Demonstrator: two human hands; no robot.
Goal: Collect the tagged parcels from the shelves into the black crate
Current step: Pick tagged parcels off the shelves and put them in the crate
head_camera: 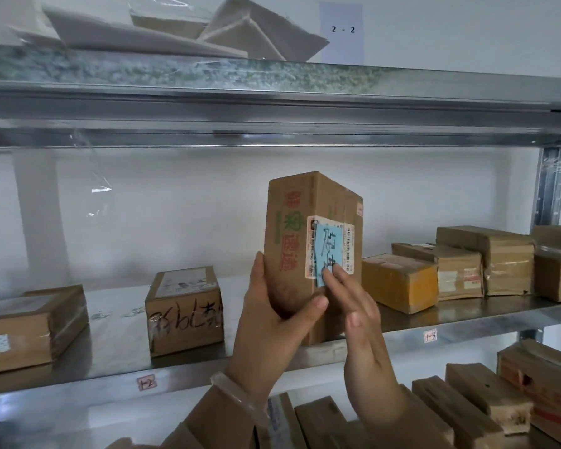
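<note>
A tall brown cardboard parcel (292,241) stands upright in front of the middle shelf, with a white shipping label and a blue handwritten tag (329,251) on its front. My left hand (272,325) grips the parcel's lower left side, thumb across the front. My right hand (360,322) has straight fingers, and its fingertips press the lower edge of the blue tag. The black crate is out of view.
The metal middle shelf (402,322) carries other brown boxes: a scribbled one (185,319), one at far left (30,328), several at right (399,281). More parcels lie on the shelf below (467,413). Grey mailers (175,30) lie on the upper shelf.
</note>
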